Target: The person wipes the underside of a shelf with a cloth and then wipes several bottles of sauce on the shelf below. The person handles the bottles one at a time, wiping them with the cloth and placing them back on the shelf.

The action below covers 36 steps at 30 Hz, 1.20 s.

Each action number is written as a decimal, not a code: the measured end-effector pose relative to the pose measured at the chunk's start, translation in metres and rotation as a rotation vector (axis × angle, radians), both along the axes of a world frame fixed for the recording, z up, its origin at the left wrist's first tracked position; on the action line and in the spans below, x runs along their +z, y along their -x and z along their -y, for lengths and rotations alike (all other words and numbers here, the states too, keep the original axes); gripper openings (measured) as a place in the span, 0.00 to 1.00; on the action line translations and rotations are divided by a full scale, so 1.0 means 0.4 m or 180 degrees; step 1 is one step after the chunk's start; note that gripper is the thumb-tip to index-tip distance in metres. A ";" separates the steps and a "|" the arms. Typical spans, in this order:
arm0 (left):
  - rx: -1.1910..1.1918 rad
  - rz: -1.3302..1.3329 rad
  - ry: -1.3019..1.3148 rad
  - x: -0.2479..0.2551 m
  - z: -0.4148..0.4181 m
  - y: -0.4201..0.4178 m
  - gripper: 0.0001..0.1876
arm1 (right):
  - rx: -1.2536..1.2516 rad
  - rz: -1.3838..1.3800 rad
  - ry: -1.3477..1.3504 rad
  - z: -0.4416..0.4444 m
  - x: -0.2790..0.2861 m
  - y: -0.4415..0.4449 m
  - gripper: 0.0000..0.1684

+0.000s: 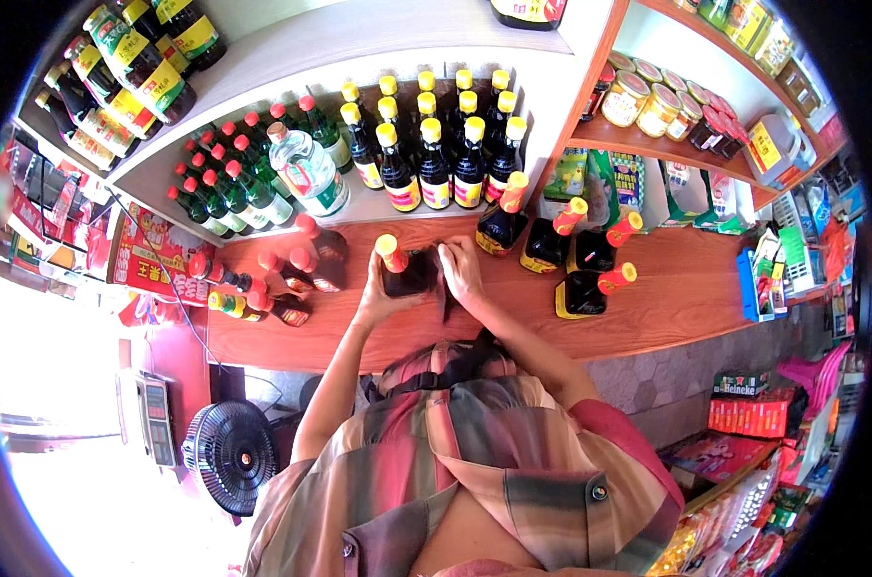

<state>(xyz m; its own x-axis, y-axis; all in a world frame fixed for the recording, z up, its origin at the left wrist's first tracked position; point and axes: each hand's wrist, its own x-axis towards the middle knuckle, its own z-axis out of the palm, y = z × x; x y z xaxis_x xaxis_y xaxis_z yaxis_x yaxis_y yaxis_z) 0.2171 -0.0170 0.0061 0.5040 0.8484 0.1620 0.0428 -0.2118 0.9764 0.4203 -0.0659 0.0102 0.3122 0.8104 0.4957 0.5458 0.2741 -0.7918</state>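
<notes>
A dark square-sided sauce bottle [407, 280] with a red neck and yellow cap stands before me, tilted in view. My left hand [380, 294] grips it from the left, thumb and fingers around its body. In my right hand [463, 272] is a thin dark cloth [443, 297], held against the bottle's right side. Part of the cloth is hidden behind my fingers. Just right of this hand is a similar dark bottle [499, 229]. More of the same kind, such as one dark bottle [580, 294], stand farther right on the wooden counter [407, 335].
Red-capped bottles [328, 267] and a yellow-labelled bottle [233, 306] stand at left on the counter. Behind are shelved yellow-capped bottles [434, 173], green bottles [252, 195] and a clear jug [308, 172]. A blue basket [757, 288] sits right; a black fan [233, 458] is lower left.
</notes>
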 end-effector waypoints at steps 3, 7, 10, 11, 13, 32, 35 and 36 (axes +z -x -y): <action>-0.0047 -0.0058 0.0319 0.011 0.028 0.013 0.67 | 0.0822 -0.1813 0.0627 0.051 0.322 0.077 0.21; 0.0387 -0.0132 0.0178 -0.063 0.023 -0.003 0.61 | 0.1318 -0.1894 -0.0281 -0.006 0.280 0.147 0.32; 0.0151 -0.0164 0.0075 -0.133 0.001 -0.005 0.57 | 0.0059 -0.0205 -0.0493 -0.006 0.102 0.206 0.26; 0.0110 -0.0094 0.0216 -0.131 0.001 -0.002 0.55 | 0.0233 -0.0464 -0.0559 0.003 0.065 0.205 0.26; -0.0027 0.0190 0.0531 -0.001 0.035 -0.019 0.55 | 0.0552 -0.0285 -0.0749 0.026 0.025 0.165 0.27; 0.0835 0.0578 0.2277 0.043 0.188 0.023 0.38 | 0.0638 0.0439 0.1071 0.153 0.051 0.057 0.16; -0.0038 0.1752 0.4056 0.086 0.222 0.051 0.23 | 0.2173 0.0432 0.0917 0.173 0.224 0.098 0.15; 0.0314 0.1696 0.3830 0.084 0.231 0.046 0.25 | 0.2385 0.0758 0.0772 0.178 0.244 0.119 0.16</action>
<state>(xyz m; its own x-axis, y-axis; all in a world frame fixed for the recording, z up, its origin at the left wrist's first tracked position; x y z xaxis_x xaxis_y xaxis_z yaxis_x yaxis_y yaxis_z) 0.1988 -0.1092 0.0398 0.5419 0.6301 -0.5562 -0.4377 0.7765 0.4532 0.3727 -0.1371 0.1079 -0.4455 0.8553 0.2645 0.4470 0.4685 -0.7621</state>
